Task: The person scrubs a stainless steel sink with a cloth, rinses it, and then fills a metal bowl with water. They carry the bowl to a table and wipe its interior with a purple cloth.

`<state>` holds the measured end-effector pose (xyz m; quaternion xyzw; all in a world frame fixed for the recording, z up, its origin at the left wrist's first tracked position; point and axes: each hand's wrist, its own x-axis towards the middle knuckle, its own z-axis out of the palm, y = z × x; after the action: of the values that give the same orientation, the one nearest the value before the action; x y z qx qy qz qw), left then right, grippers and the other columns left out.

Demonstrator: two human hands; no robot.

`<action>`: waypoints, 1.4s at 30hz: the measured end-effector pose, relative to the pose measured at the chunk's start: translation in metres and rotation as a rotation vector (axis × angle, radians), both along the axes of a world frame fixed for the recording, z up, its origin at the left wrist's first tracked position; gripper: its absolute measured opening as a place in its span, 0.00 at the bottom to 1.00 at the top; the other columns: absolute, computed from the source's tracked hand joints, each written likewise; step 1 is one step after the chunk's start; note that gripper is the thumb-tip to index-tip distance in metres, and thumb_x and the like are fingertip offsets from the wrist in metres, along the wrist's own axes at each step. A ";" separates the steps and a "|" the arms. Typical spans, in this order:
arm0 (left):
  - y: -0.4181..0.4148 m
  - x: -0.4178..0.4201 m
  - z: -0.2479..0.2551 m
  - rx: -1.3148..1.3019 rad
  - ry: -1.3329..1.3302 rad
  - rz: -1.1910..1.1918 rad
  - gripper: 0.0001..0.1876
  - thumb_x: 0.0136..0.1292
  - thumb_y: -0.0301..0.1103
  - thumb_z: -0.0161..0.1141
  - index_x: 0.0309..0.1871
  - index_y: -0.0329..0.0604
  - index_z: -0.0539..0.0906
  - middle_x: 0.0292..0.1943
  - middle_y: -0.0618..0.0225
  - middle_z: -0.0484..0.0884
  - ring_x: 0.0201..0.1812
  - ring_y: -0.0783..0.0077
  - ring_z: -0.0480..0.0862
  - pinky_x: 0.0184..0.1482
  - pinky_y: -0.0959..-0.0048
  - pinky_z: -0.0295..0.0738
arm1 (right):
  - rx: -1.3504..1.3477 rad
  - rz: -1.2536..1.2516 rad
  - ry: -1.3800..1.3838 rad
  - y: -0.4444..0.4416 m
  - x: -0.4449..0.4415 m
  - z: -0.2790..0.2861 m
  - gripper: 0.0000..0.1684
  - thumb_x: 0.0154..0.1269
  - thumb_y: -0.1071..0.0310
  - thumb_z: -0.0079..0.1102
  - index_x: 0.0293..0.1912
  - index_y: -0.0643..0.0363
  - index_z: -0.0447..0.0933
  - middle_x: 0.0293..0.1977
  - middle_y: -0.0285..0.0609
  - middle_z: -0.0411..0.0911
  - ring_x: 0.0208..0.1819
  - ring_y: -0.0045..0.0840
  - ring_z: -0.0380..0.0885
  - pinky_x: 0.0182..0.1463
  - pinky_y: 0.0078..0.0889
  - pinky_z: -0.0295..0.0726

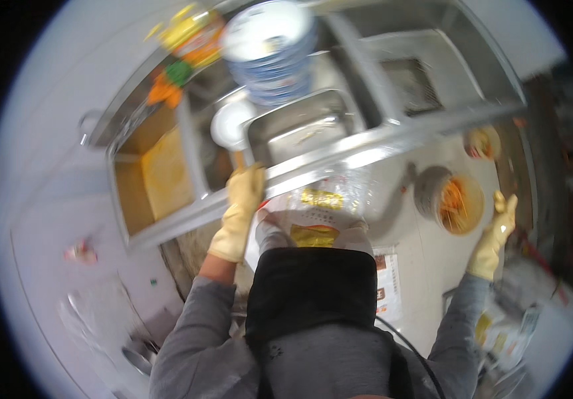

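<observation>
My left hand (242, 197), in a pale yellow rubber glove, is at the front edge of the steel sink (316, 167). Its fingers are bunched by the near left corner of a rectangular metal pan (304, 127). A short orange-brown piece shows just beyond them; blur hides whether it is held. Past it sits a round white bowl (232, 124). Behind the pan rises a stack of blue-and-white dishes (271, 55). My right hand (498, 229), gloved alike, hangs out to the right with fingers apart and nothing in it. Beside it stands a bucket (428, 199) with orange scraps and thin sticks.
Yellowish liquid (169, 174) fills the left basin. A yellow bottle (192, 35) and orange-and-green cloth-like items (169, 85) lie along the back. The right basin holds a drain grate (411, 86). A smaller tub (482, 143) and a printed sack (321, 199) are on the floor.
</observation>
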<state>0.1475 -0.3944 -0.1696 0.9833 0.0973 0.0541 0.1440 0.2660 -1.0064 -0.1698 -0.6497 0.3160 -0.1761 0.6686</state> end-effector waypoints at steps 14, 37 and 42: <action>0.399 -0.281 0.065 0.353 -0.229 0.539 0.27 0.64 0.41 0.67 0.60 0.31 0.75 0.51 0.46 0.80 0.52 0.43 0.77 0.56 0.51 0.72 | -0.115 1.257 0.174 0.566 -0.076 0.182 0.23 0.80 0.55 0.50 0.44 0.65 0.84 0.42 0.43 0.86 0.49 0.24 0.81 0.51 0.27 0.76; 0.543 -0.334 0.047 -0.006 0.252 1.129 0.51 0.52 0.45 0.77 0.74 0.33 0.60 0.52 0.44 0.80 0.53 0.44 0.82 0.53 0.56 0.80 | -1.390 1.654 -0.215 0.985 -0.133 -0.175 0.38 0.66 0.63 0.57 0.73 0.62 0.62 0.73 0.61 0.59 0.77 0.51 0.53 0.77 0.53 0.54; 0.551 -0.332 0.047 -0.049 0.264 1.130 0.51 0.52 0.44 0.77 0.74 0.32 0.60 0.52 0.43 0.80 0.52 0.42 0.82 0.53 0.54 0.79 | -0.835 1.894 -0.453 0.987 -0.156 -0.152 0.33 0.68 0.62 0.57 0.69 0.65 0.67 0.67 0.61 0.68 0.69 0.54 0.65 0.74 0.49 0.62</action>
<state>-0.1843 0.1562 -0.1226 0.7736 0.6254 -0.0030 0.1023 0.1101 -0.0191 -0.3218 -0.7612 -0.5369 0.2052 0.3002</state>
